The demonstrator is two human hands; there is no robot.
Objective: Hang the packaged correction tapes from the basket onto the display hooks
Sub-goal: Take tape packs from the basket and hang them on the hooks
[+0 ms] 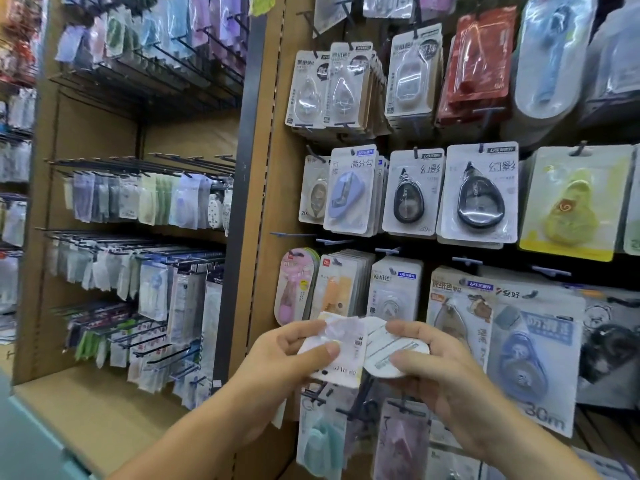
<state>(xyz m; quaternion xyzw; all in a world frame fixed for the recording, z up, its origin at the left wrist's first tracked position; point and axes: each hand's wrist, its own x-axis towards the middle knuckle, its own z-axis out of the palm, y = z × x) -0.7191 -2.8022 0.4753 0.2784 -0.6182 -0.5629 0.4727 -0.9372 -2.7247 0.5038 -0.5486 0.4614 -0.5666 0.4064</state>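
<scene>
Hands were mid-sorting before the display: left hand pinched a rectangular pack, right hand gripped a round-edged pack, and next either pack's hang hole likely needed lining up with a hook.

I count two hands: my left hand and my right hand, and between them two packets, a rectangular packet and a round-edged packet. Directly above the hands, two packs with black teardrop tapes hang side by side; one yellow pack hangs to the right of those, one blue pack to their left. Above them hangs one stack of red packs. The stock on the far racks left of the hands is too blurred to count.
</scene>
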